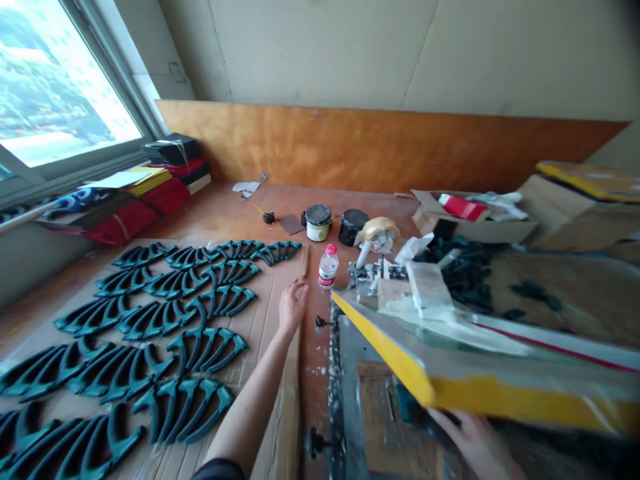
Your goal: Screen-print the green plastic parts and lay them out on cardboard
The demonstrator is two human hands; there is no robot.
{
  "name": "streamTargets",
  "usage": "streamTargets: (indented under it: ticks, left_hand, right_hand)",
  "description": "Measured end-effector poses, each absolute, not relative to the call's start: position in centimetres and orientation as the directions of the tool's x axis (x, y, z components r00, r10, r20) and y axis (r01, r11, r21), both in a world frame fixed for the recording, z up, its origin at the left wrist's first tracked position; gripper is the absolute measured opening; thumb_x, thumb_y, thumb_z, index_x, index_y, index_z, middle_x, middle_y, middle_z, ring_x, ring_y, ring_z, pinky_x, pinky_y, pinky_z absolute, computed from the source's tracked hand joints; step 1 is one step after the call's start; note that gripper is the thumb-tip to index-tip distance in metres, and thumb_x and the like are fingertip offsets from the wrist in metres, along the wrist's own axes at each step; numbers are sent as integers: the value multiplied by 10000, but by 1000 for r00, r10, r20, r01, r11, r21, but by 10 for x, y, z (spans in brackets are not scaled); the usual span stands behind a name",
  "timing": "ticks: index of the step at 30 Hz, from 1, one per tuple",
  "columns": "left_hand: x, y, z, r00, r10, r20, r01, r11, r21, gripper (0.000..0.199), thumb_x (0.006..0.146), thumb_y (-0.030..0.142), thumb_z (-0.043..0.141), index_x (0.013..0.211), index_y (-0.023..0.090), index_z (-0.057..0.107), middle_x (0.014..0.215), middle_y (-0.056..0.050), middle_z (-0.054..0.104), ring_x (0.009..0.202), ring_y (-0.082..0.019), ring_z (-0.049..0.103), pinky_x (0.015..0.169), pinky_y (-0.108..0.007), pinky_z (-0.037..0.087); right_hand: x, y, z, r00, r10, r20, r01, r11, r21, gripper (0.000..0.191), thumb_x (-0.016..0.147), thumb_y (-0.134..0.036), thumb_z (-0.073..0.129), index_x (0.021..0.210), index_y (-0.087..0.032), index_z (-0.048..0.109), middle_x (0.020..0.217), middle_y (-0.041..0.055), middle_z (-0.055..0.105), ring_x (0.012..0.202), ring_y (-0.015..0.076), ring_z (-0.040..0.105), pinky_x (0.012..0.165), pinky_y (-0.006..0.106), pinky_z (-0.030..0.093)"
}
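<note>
My left hand (294, 305) is over the right edge of the cardboard sheet (273, 303), just left of a clear bottle with a red cap (328, 268). Its fingers are curled together; anything between them is hidden. Under the raised yellow-edged screen frame (480, 393), my right hand (473, 437) closes around a dark curved handle, its green end (407, 404) on a brown block (375, 417). The frame's edge and blur hide part of this grip. Many similar dark green curved handles (160, 320) lie in fanned rows on the cardboard.
Two paint tins (318, 221) (353, 227) stand behind the bottle. A tape-wrapped clamp (377, 240) rises at the frame's hinge. A heap of dark handles (465, 273) and open cardboard boxes (480, 223) are at the right. Black knobs (317, 441) stick out from the printing base's left edge.
</note>
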State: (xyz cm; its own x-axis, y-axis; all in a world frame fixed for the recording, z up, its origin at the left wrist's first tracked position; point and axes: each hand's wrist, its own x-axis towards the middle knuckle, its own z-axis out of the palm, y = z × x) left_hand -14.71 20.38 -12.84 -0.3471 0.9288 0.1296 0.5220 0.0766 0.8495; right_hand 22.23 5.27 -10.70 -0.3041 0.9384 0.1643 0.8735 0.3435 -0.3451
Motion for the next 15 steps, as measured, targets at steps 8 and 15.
streamTargets:
  ticks: [8,15]
  left_hand:
    - [-83,88,-1,-391,899,197,39,-197,980,340,858,487,538,851,163,641,578,35,562,534,-87,518,550,-181,421]
    - [-46,70,58,-373,907,196,-54,-232,971,534,838,645,438,622,168,542,523,17,528,472,-92,466,485,-206,423]
  right_hand:
    - [233,30,-125,-610,766,200,749,641,-169,510,803,-34,424,1169,-293,668,1101,71,636,1018,208,580,881,338,518]
    - [249,31,-121,-648,735,202,734,673,-96,629,790,-8,412,1269,-382,575,1189,51,600,995,210,593,843,356,507]
